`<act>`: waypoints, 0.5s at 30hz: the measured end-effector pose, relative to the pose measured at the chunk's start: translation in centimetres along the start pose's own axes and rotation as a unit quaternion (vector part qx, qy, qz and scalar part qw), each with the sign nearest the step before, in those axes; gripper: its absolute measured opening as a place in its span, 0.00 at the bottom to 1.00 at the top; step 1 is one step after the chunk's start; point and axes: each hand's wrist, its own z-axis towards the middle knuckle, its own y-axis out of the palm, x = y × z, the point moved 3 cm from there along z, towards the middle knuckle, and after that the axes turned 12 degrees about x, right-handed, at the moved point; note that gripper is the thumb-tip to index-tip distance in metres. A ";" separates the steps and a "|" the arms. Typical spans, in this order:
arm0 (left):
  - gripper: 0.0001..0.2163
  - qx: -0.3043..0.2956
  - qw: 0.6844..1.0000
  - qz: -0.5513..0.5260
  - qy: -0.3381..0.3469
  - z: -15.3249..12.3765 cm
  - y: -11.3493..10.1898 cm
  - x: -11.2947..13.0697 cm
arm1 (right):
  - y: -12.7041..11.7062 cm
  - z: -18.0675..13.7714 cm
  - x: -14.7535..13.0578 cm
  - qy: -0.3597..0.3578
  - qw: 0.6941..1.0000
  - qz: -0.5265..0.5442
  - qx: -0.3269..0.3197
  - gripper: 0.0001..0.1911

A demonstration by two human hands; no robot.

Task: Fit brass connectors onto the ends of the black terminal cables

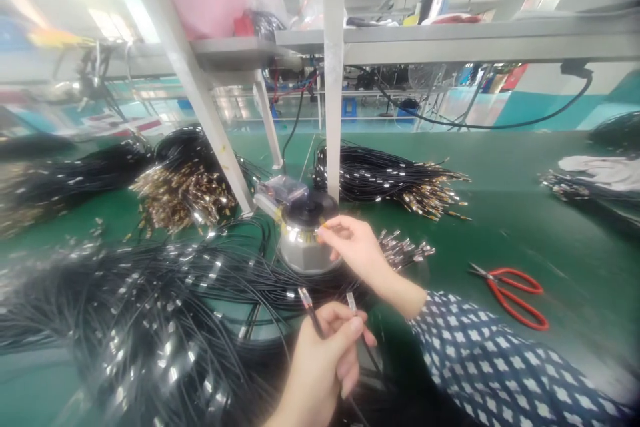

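My left hand (pixel 325 353) is closed around thin black cables (pixel 310 303) whose metal ends stick up above my fingers. My right hand (pixel 353 243), in a dotted dark sleeve, pinches a small part I cannot make out, right at the black top of a round metal pot (pixel 300 240) on the green table. A big loose heap of black cables with silver tips (pixel 150 320) lies left of my hands. A few loose metal connectors (pixel 407 248) lie just right of my right hand.
Red-handled scissors (pixel 515 290) lie at the right. Bundles of black cables with gold tips lie at the back left (pixel 185 190) and back centre (pixel 400 180). White frame posts (pixel 334 80) rise from the green table (pixel 525 213), carrying a shelf overhead. White cloth (pixel 605 170) lies far right.
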 end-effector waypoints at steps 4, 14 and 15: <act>0.12 -0.003 1.000 -0.001 0.000 0.1 -0.1 0.0 | 0.8 0.0 -0.1 0.001 1.000 0.019 0.015 0.07; 0.11 -0.015 1.000 -0.006 -0.005 0.0 0.1 -0.1 | -0.1 -0.8 -1.4 -0.047 0.998 0.032 0.010 0.07; 0.12 -0.012 1.000 -0.006 -0.006 0.0 0.1 -0.1 | 0.0 -0.9 -1.2 -0.054 0.998 0.027 0.009 0.07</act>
